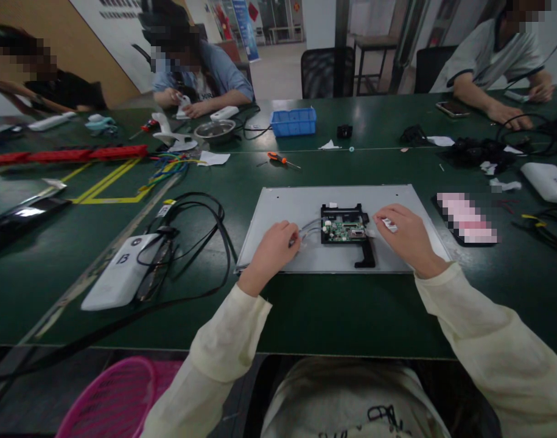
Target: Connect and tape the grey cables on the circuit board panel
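A grey metal panel lies flat on the green table in front of me. A green circuit board sits in a black bracket at its middle. My left hand rests on the panel left of the board, fingers closed on the thin grey wires that run to the board. My right hand is right of the board, fingers curled around a small white part.
A white device with black cables lies to the left. A blurred pink item lies to the right. An orange screwdriver, blue bin and metal bowl sit farther back. Three other people work across the table. A pink basket stands below.
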Motion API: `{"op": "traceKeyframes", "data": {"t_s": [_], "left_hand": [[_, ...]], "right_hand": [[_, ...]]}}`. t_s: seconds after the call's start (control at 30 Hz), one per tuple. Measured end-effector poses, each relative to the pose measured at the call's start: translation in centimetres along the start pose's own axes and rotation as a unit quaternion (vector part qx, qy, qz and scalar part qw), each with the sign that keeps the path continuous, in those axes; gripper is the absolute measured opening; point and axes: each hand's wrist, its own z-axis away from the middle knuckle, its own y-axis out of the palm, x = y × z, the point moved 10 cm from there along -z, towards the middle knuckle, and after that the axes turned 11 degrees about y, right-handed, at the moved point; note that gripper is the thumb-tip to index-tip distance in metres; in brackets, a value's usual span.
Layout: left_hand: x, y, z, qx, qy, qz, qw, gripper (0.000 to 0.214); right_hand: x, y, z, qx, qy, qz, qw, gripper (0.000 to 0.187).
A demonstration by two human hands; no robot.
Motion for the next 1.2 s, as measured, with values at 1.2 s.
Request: {"op": "traceKeyframes", "data": {"t_s": [1.2], "left_hand": [[0.8,-6.0,3.1,-0.303,-0.055,0.028,0.951,0.011]], "right_hand": [[0.0,-0.6,0.3,-0.036,-0.023,-0.030,0.999,0.013]]}}
